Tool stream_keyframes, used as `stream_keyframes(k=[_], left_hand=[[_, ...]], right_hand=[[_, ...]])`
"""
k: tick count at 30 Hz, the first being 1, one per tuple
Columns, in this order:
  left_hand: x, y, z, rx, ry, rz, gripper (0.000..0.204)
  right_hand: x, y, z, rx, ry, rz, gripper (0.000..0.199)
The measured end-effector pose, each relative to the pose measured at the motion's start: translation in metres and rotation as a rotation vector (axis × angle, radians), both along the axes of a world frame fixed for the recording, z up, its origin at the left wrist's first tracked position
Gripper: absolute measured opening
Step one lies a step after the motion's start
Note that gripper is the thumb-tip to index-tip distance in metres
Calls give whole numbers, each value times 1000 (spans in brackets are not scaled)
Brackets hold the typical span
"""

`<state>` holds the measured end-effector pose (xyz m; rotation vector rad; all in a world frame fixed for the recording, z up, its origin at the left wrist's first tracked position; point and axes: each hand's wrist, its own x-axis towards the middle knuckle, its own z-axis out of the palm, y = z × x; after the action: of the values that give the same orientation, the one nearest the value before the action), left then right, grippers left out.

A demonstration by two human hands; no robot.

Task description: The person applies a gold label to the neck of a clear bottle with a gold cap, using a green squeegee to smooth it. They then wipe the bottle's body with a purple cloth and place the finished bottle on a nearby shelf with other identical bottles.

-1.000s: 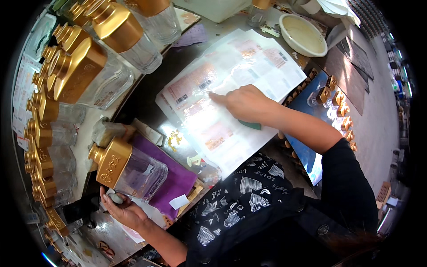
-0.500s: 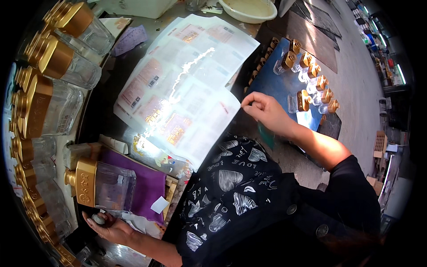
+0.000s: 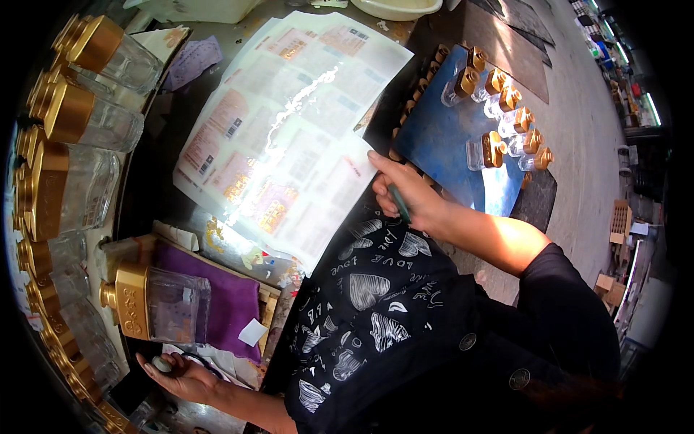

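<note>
A stack of large translucent printed sheets (image 3: 289, 145) with gold patches lies on the table ahead. At its right corner, my right hand (image 3: 416, 199) is closed, thumb at the sheet's edge. The fingers of that hand hold a dark green flat piece (image 3: 398, 203). At the lower left, my left hand (image 3: 189, 382) is turned palm up, its fingers curled round a small grey rounded lump (image 3: 162, 364). Just beyond it a clear glass bottle with a gold cap (image 3: 177, 304) lies on its side on a purple cloth (image 3: 242, 300). A small white paper slip (image 3: 252, 332) rests on the cloth.
Several gold-capped glass bottles (image 3: 90, 192) line the left side. More small bottles (image 3: 515, 121) stand on a blue board (image 3: 426, 137) at the right. At the back are a white basin (image 3: 397, 7) and a crumpled lilac paper (image 3: 194, 61).
My right hand has shifted left and down along the sheet's corner, and the green piece now sits within its fingers. The left hand has stayed nearly in place; the view has moved slightly.
</note>
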<state>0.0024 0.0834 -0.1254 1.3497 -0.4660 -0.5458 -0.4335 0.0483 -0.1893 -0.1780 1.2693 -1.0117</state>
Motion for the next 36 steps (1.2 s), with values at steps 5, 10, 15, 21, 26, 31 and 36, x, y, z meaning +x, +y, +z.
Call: stream_keyframes(k=[5, 10, 15, 21, 26, 31, 36], left_hand=[[0, -2, 0, -6, -28, -32, 38], [-4, -2, 2, -1, -37, -31, 38], [-3, 2, 0, -14, -36, -48, 38], [-2, 6, 2, -3, -33, -34, 39], [-11, 2, 4, -8, -36, 7, 38], [-18, 1, 10, -9, -34, 57, 38], [-2, 10, 6, 25, -21, 26, 39]], right_hand=[[-4, -5, -4, 3, 125, 109, 46], [-15, -34, 1, -113, 392, 243, 48], [-28, -55, -3, -133, 748, 517, 37], [-42, -44, 4, -184, 523, 446, 34], [-41, -56, 7, -94, 617, 606, 30], [-44, -56, 9, -172, 569, 615, 31], [-52, -51, 8, -225, 565, 561, 29]])
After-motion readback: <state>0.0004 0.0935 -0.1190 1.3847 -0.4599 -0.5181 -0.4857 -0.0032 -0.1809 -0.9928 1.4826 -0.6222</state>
